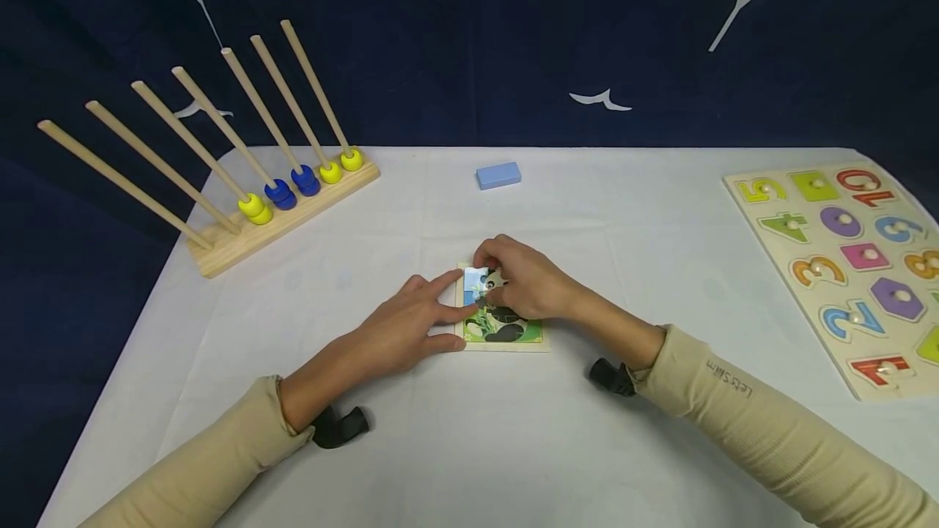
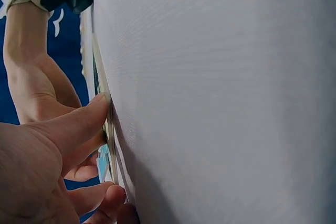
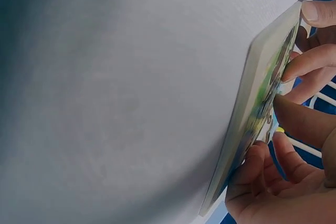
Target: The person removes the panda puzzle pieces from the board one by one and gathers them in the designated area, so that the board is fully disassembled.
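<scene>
Puzzle point(image 1: 506, 348) laid on table point(image 1: 477, 446). At nine o'clock, touched by spread left hand point(image 1: 406, 323); may be slid if pushed. At eleven, piece point(image 1: 490, 285) seems pinched by right hand point(image 1: 533, 279); may be jammed if tilted.

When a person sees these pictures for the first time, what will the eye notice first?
Probably the left hand and right hand, together at the small panda puzzle near the middle of the white table. Next, the wooden peg rack with yellow and blue beads stands out at the back left, and the colourful number board at the right edge.
</scene>
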Available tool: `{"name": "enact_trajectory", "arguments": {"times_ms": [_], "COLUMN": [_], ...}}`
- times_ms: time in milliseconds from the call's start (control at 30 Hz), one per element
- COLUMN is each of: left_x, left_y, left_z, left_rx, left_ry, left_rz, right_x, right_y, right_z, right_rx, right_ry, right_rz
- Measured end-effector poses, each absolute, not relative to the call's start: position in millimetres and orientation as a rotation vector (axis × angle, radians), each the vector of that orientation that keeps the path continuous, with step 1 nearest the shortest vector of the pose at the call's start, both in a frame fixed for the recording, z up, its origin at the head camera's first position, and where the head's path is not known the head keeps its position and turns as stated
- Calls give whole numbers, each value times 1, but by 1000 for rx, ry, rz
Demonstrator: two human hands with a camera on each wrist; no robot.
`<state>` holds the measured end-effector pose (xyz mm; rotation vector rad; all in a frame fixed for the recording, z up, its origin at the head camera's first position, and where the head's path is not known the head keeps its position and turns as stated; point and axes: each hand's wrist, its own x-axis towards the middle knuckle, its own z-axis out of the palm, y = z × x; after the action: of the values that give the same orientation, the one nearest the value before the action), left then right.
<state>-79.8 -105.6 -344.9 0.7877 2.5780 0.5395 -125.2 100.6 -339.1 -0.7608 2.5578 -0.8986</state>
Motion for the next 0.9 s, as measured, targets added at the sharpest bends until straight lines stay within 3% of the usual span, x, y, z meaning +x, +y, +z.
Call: {"name": "enact_trajectory", "arguments": {"times_ms": [900], "left_x": [-80], "left_y": [-107], "left_z": [-346], "left_rx": [823], "left_ry": [2583], "left_rz": [539], "right_x": [-125], "right_y": [101], "right_z": [-340], "right_rx": [-748], "right_ry": [2538], "right_rz": [-984]}}
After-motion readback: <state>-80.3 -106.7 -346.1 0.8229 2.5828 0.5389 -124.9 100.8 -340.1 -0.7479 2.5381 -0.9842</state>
